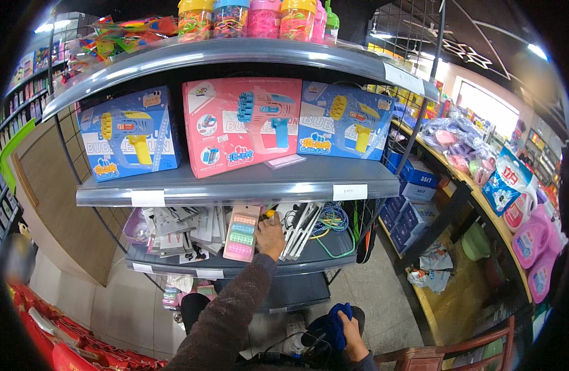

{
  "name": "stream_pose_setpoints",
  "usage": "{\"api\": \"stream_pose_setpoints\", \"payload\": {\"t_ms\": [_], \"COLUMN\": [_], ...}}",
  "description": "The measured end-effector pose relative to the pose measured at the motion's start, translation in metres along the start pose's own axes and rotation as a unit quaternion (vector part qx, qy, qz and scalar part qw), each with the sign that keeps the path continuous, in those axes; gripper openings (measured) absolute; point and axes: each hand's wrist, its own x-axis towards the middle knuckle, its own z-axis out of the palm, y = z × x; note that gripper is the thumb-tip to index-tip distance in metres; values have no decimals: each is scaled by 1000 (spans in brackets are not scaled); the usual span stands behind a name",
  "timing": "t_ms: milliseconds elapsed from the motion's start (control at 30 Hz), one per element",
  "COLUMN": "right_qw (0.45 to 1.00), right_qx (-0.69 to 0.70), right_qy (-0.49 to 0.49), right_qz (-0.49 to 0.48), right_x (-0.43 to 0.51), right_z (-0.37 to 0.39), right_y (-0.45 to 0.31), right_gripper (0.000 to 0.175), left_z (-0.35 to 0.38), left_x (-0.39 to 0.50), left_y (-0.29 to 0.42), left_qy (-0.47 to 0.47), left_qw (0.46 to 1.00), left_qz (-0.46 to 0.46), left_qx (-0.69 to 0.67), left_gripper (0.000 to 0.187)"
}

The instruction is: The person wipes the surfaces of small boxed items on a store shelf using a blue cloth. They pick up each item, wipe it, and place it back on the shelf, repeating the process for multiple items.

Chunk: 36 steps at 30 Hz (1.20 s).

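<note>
My left hand (270,235) reaches onto the lower shelf (284,268), its fingers over a small yellow item (269,213) at the back. Whether it grips anything is hidden. Against its left side leans a pack of pastel hair rollers (242,234). Flat packaged goods (185,227) lie farther left; slim black-and-white packages (303,231) and coiled cords (333,222) lie to the right. Down by my knee, my right hand (352,333) holds a bunched blue cloth (341,320).
Above stand blue bubble-gun boxes (127,134) and a pink one (243,125) on the middle shelf (238,191). Plastic jars (263,21) top the rack. A wooden chair (451,350) is close at right, beside a counter (470,181) with detergent bottles (530,246). Red packages (66,334) lie lower left.
</note>
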Motion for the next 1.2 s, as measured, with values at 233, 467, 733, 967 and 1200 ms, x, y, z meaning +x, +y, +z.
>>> {"api": "stream_pose_setpoints", "payload": {"t_ms": [233, 467, 733, 967, 1200], "right_qw": [998, 810, 558, 681, 922], "right_qx": [-22, -206, -419, -368, 165], "right_qy": [13, 40, 15, 190, -97], "right_qz": [-52, -547, -716, -604, -338], "right_x": [-1, -48, -66, -44, -4], "right_z": [18, 76, 137, 120, 68], "right_y": [-21, -92, -120, -237, -251], "right_gripper": [26, 25, 28, 47, 37], "left_z": [-23, -86, -143, -180, -195], "left_x": [31, -86, -155, -156, -138], "left_y": [-42, -32, 0, -5, -22], "left_qy": [-234, -386, -398, -460, -410], "left_qw": [863, 452, 322, 570, 482], "left_qz": [-53, -98, -113, 72, 21], "left_qx": [-444, -798, -852, -677, -774], "left_gripper": [80, 72, 44, 76, 73]}}
